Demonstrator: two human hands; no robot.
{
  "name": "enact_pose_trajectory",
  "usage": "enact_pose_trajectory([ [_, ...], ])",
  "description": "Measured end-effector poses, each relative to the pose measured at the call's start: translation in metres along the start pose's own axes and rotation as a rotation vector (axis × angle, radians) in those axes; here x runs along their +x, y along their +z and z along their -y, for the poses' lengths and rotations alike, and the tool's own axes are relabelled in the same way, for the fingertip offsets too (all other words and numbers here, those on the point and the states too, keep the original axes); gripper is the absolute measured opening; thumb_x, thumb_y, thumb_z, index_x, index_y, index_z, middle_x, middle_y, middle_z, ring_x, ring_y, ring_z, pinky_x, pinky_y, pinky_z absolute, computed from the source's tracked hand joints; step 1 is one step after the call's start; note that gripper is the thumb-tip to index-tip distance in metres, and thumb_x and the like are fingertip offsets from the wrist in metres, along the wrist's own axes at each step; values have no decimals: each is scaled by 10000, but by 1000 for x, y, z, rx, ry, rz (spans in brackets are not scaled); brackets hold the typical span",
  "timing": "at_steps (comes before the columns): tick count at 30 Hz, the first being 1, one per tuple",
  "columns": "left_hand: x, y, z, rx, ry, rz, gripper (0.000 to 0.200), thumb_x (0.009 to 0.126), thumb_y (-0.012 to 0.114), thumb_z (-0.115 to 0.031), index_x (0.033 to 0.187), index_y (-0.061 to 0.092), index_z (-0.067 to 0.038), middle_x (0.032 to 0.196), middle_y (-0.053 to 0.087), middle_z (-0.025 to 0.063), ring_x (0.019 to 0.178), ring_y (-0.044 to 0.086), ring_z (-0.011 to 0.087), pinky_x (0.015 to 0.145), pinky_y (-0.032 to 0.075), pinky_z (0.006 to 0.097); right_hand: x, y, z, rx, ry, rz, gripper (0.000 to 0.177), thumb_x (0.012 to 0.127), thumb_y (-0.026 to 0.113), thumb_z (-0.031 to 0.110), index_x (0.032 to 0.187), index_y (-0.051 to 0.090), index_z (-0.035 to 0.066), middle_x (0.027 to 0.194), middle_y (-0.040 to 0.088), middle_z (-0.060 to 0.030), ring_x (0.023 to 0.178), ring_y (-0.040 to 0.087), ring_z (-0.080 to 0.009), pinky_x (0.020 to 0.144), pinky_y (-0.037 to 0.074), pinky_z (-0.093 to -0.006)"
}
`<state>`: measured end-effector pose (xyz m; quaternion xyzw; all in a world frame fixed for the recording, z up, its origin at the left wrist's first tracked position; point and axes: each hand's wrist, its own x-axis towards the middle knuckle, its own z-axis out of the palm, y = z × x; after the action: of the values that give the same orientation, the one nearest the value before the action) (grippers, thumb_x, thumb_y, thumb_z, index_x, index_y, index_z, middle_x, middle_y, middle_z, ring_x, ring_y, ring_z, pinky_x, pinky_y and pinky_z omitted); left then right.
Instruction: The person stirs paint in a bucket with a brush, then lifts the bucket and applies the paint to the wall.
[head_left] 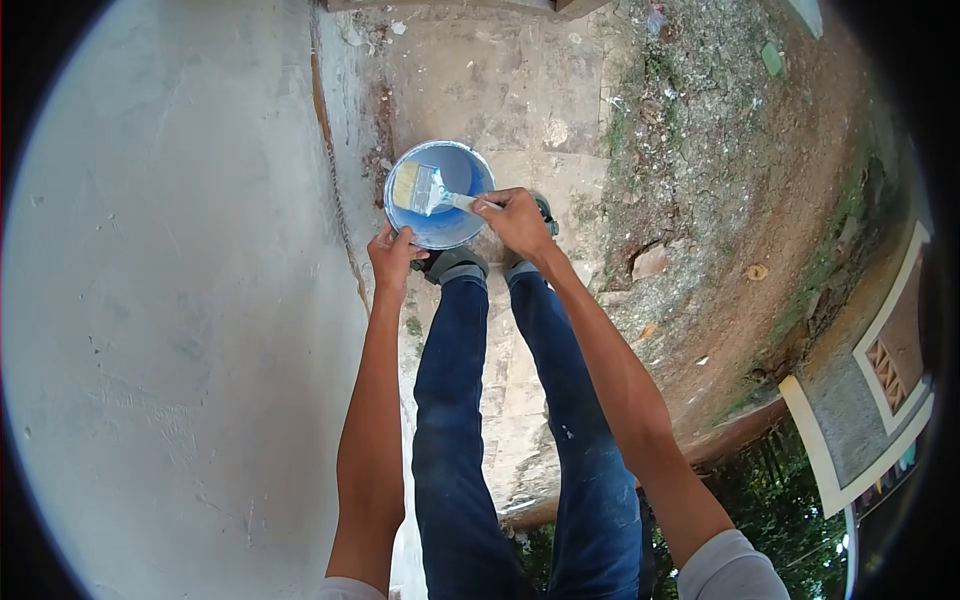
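Observation:
My left hand [393, 254] grips the near rim of a round bucket [463, 222] that holds pale blue paint. My right hand [516, 219] holds the handle of a flat paintbrush [420, 188], whose wet bristles point left over the bucket's opening. The bucket hangs in front of my legs, above the ground.
A pale plastered wall [170, 300] fills the left side, close to my left arm. Below are my jeans-clad legs [455, 400] and shoes on a concrete strip [500, 90]. Bare dirt with stones [720, 200] lies to the right, and a building's edge [880, 370] at far right.

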<state>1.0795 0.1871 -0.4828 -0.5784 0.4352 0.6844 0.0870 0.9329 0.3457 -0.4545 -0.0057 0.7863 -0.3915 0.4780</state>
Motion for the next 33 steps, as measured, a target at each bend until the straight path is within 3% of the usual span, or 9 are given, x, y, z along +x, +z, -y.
enact_pose_trajectory([
  [2, 6, -8, 2, -33, -10, -5, 279, 858, 540, -93, 1101, 521, 42, 801, 582, 81, 641, 615, 163, 568, 562, 307, -1, -12, -3, 147, 20, 57, 273, 795, 638, 204, 940, 686, -23, 757, 676, -142, 605, 592, -185, 636, 477, -314],
  [4, 8, -17, 3, -62, -21, -13, 273, 856, 538, -95, 1093, 521, 40, 801, 582, 80, 642, 616, 170, 578, 561, 317, 3, -21, -4, 262, 90, 166, 221, 813, 616, 152, 919, 693, -27, 669, 617, -43, 535, 444, -80, 521, 395, -264],
  [8, 14, -34, 9, -106, -28, -4, 236, 832, 533, -85, 1042, 530, 25, 797, 582, 76, 637, 614, 182, 582, 554, 330, 16, -20, 11, 396, 65, 97, 223, 820, 590, 154, 918, 693, -17, 609, 497, 29, 510, 367, -48, 479, 317, -221],
  [11, 20, -43, 22, -94, -42, 5, 221, 821, 529, -78, 1019, 531, 19, 790, 582, 74, 634, 613, 183, 578, 549, 327, 48, 2, 30, 436, -9, 43, 233, 814, 594, 159, 929, 691, -19, 608, 501, 31, 507, 380, -51, 482, 321, -217],
  [15, 25, -55, 36, -76, -64, 4, 226, 815, 534, -76, 1016, 528, 26, 774, 579, 71, 628, 610, 178, 575, 547, 323, 107, 56, 54, -29, -115, -115, 376, 768, 647, 323, 948, 688, -5, 704, 657, -156, 646, 632, -260, 622, 483, -350],
  [17, 27, -59, 40, -69, -71, 5, 224, 813, 535, -74, 1013, 529, 27, 774, 577, 71, 618, 603, 175, 575, 547, 323, 131, 88, 62, -176, -156, -199, 426, 723, 653, 389, 931, 698, 19, 814, 655, -217, 796, 638, -348, 744, 498, -392],
  [23, 32, -66, 43, -22, -100, -17, 268, 814, 536, -74, 1055, 525, 43, 790, 565, 79, 607, 591, 180, 578, 548, 330, 159, 150, 85, -229, -188, -167, 396, 712, 663, 388, 866, 705, 26, 826, 660, -209, 814, 637, -345, 778, 495, -396],
  [31, 36, -63, 42, 5, -79, 10, 322, 826, 534, -73, 1117, 502, 59, 803, 565, 82, 614, 589, 183, 569, 546, 327, 161, 128, 74, -241, -122, -174, 428, 718, 659, 395, 902, 699, 11, 828, 651, -231, 800, 635, -361, 758, 497, -402],
  [33, 38, -62, 41, 13, -84, 44, 328, 833, 526, -69, 1132, 495, 62, 811, 572, 84, 621, 593, 182, 569, 545, 326, 165, 141, 72, -206, -234, -240, 432, 720, 658, 395, 895, 696, 2, 816, 650, -231, 796, 635, -363, 749, 497, -401],
])
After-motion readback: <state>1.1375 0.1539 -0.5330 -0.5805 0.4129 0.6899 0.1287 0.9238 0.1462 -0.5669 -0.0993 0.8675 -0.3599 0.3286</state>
